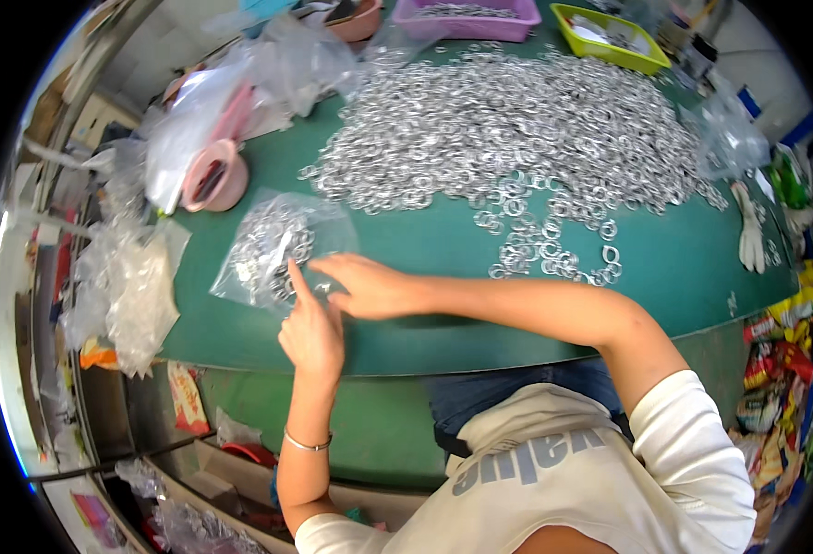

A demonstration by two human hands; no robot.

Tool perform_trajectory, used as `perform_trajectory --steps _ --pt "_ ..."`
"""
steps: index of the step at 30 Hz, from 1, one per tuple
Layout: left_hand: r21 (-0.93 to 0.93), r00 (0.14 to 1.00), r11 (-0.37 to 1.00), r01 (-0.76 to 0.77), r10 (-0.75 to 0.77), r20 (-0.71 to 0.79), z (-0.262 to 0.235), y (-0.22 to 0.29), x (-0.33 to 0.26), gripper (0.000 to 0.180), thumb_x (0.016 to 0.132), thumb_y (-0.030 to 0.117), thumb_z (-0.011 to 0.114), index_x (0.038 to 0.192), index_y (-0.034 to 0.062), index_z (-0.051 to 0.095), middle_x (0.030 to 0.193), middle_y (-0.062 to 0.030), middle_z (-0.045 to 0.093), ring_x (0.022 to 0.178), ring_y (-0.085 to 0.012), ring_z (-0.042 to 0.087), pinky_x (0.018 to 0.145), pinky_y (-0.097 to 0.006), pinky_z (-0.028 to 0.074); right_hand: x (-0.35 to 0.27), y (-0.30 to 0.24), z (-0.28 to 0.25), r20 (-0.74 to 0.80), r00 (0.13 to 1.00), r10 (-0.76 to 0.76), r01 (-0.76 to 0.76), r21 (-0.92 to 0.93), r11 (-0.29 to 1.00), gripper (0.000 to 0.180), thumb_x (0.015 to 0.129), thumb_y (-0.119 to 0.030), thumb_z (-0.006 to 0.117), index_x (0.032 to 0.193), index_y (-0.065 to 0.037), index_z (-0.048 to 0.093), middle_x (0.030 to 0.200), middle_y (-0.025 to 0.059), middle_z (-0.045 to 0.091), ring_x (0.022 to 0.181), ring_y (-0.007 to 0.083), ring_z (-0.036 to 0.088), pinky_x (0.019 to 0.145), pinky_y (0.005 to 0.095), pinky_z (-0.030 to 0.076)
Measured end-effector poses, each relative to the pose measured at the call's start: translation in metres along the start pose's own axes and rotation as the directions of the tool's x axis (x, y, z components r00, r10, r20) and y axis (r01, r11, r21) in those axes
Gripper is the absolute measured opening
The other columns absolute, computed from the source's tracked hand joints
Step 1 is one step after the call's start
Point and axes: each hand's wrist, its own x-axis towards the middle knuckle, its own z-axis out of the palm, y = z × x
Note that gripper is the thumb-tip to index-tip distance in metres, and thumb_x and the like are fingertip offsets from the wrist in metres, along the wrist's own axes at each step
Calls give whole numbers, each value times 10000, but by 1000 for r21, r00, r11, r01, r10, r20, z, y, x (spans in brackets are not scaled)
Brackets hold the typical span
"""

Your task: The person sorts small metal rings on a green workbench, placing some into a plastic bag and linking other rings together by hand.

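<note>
A clear plastic bag (240,268) holding several silvery metal rings (273,245) lies flat at the left of the green table. My left hand (312,337) is at the bag's near edge, its index finger stretched out over the plastic and the other fingers curled. From the right, my right hand (370,286) reaches across to the bag's near right corner. Its fingers point left and stand apart from the thumb; slight blur hides whether they touch the plastic. Beyond the hands spreads a large heap of the same rings (508,125), with a looser scatter (550,249) in front.
A pink tub (226,185) stands left of the heap, near loose clear bags (296,60). At the back are a purple basin (467,26) and a yellow-green tray (647,57). A white glove (750,231) lies at the right. More plastic bags (148,295) hang over the left edge.
</note>
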Motion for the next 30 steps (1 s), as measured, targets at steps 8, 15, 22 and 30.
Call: perform_trajectory --steps 8,15,22,30 --pt "-356 957 903 -239 281 70 -3 112 4 464 771 177 699 1186 67 522 933 -92 631 631 -292 602 595 -379 482 -188 -33 -105 -177 979 96 -142 -273 951 224 816 -79 577 1021 10 588 984 167 594 949 336 557 853 417 446" --pt "-542 832 663 -517 537 -136 35 199 22 450 771 106 679 1183 36 511 1126 -133 514 988 -307 521 827 -374 443 -241 -13 -158 -521 847 106 -378 -449 810 168 797 -22 580 960 1 615 938 128 596 898 307 535 803 393 440" --pt "-569 802 632 -527 591 -87 59 218 41 200 767 45 655 956 -2 609 1027 -122 561 946 -299 535 800 -365 440 -216 11 -179 -485 874 15 -351 -609 711 154 776 -46 601 921 -42 652 930 72 568 900 253 503 793 363 422" --pt "-805 891 537 -252 452 23 51 205 50 71 795 20 624 851 -21 611 688 -81 599 590 -138 543 543 -261 425 -224 -5 -201 -388 908 156 -386 -635 669 70 755 -82 637 783 -20 619 957 63 544 938 234 481 826 348 394"
